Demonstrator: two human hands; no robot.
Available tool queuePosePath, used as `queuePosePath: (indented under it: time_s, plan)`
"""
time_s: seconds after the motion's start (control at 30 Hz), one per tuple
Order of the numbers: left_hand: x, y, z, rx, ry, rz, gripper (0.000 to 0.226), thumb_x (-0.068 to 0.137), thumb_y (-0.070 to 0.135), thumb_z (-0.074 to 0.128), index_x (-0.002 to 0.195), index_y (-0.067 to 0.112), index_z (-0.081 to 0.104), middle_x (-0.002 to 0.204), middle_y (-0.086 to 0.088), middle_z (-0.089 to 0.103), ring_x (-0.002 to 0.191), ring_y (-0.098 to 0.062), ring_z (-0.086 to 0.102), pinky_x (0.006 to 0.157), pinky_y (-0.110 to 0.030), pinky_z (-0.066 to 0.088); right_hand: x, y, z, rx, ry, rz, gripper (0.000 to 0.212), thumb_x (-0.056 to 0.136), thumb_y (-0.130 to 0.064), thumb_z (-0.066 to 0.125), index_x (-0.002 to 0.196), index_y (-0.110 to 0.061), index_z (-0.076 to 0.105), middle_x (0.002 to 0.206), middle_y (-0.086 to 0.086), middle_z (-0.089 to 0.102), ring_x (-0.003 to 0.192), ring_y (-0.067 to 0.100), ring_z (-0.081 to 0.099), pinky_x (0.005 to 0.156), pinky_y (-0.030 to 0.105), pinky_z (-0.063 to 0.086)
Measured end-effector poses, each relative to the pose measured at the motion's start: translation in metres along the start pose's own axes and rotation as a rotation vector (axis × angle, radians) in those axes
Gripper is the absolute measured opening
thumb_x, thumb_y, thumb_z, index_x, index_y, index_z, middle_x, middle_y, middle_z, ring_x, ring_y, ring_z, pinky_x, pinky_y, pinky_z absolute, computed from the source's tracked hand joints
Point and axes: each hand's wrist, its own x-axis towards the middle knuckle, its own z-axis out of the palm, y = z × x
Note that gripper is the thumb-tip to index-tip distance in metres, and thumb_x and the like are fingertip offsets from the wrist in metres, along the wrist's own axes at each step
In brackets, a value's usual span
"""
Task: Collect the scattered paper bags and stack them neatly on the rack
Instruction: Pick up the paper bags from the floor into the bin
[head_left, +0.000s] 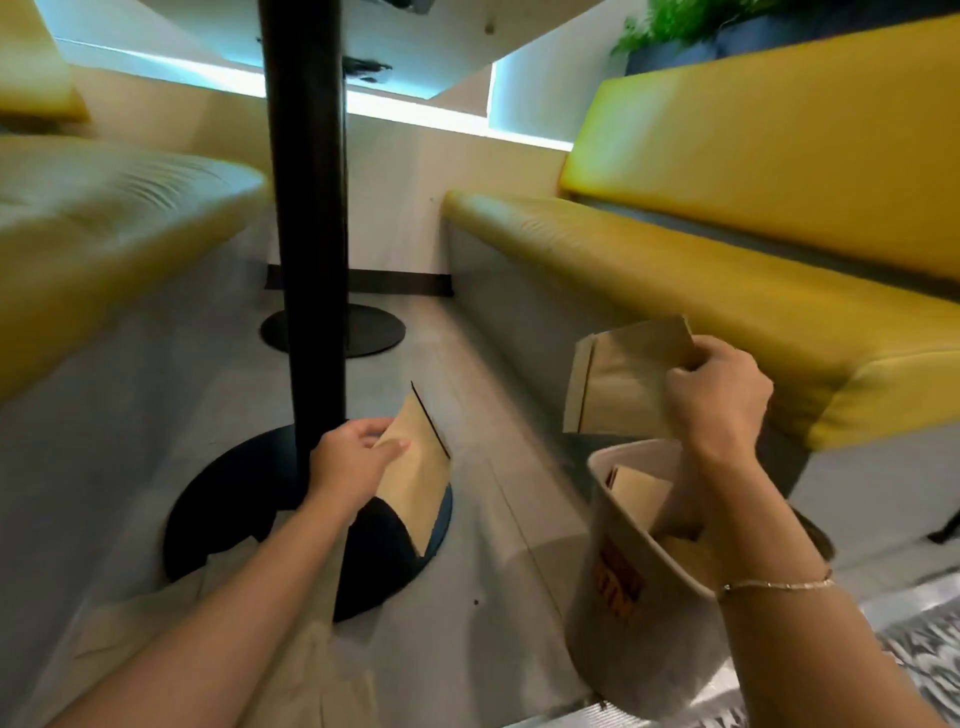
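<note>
My left hand (353, 457) grips a flat brown paper bag (421, 478) by its upper edge, low over the black round table base (223, 499). My right hand (719, 395) pinches a second brown paper bag (623, 379) and holds it upright above a grey felt bucket (608, 582). Inside the bucket lie more paper bags (641, 488); my right forearm crosses its rim. No rack is in view.
A black table pole (306, 208) rises from the base just left of my left hand. Yellow bench seats (675, 270) stand on the right, and another yellow bench (104, 218) on the left. A second round base (332, 330) sits farther back on the grey floor.
</note>
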Motion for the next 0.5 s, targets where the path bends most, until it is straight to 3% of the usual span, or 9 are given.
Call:
queuePosePath:
  time_s: [0.17,0.27,0.37,0.5]
  plan:
    - [-0.021,0.078,0.049,-0.223,-0.145,0.038,0.024,0.080,0.015,0.073,0.103,0.018,0.066,0.099,-0.004,0.069,0.084,-0.018,0.065,0.072,-0.027,0.051,0.040,0.020,-0.049,-0.219,0.052,0.060,0.037,0.085,-0.009,0.055,0.121,-0.014,0.063,0.116,0.017,0.064,0.107,0.036,0.058,0.087,0.041,0.050]
    - [-0.035,0.116,0.074,-0.257,-0.252,0.057,0.021,0.081,0.012,0.070,0.100,0.020,0.066,0.096,-0.005,0.069,0.085,-0.020,0.065,0.063,-0.029,0.051,0.049,0.042,-0.057,-0.326,-0.057,0.138,0.028,0.084,-0.009,0.053,0.110,-0.008,0.065,0.110,0.018,0.064,0.100,0.037,0.059,0.081,0.040,0.052]
    - [-0.051,0.142,0.095,-0.248,-0.350,0.042,0.022,0.083,0.006,0.065,0.102,0.016,0.065,0.093,-0.006,0.066,0.079,-0.018,0.062,0.056,-0.026,0.049,0.044,0.060,-0.054,-0.380,-0.193,0.198,0.021,0.088,-0.022,0.057,0.106,-0.010,0.062,0.106,0.013,0.062,0.098,0.032,0.058,0.079,0.037,0.050]
    - [-0.065,0.155,0.120,-0.148,-0.424,0.043,0.015,0.081,0.000,0.059,0.075,0.012,0.066,0.085,-0.009,0.063,0.077,-0.019,0.060,0.069,-0.031,0.052,0.043,0.076,-0.049,-0.305,-0.224,0.197,0.030,0.086,-0.037,0.062,0.103,-0.012,0.062,0.100,0.007,0.063,0.091,0.027,0.060,0.082,0.043,0.054]
